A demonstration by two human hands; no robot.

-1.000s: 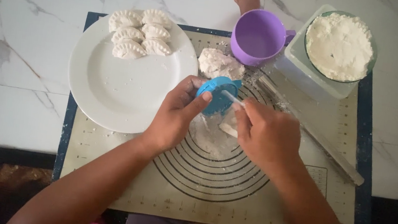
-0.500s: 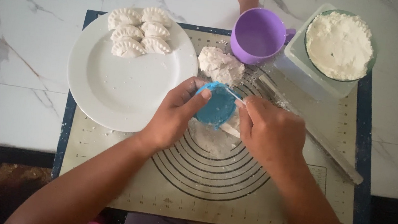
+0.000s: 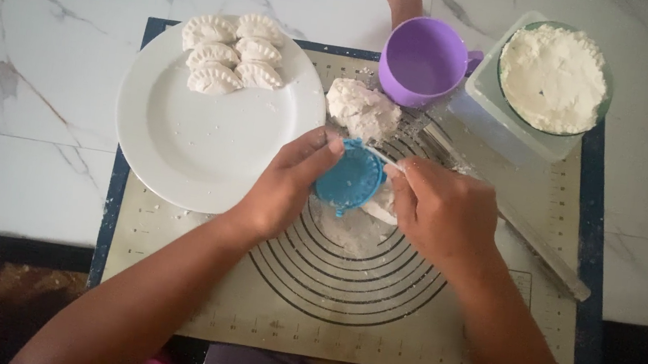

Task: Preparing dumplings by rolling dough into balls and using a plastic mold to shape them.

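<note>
Both hands are closed on a blue dumpling press (image 3: 351, 179) at the center of the baking mat (image 3: 163, 286): the left hand (image 3: 282, 185) grips its left side with fingers curled over the top, and the right hand (image 3: 440, 213) pinches its right edge. A white plate (image 3: 214, 136) with five shaped dumplings (image 3: 228, 55) lies at 10 o'clock from the press. A dough lump (image 3: 362, 108) is at 12 o'clock, with a purple cup (image 3: 425, 63) and a flour bowl (image 3: 555, 75) toward 1 and 2 o'clock.
</note>
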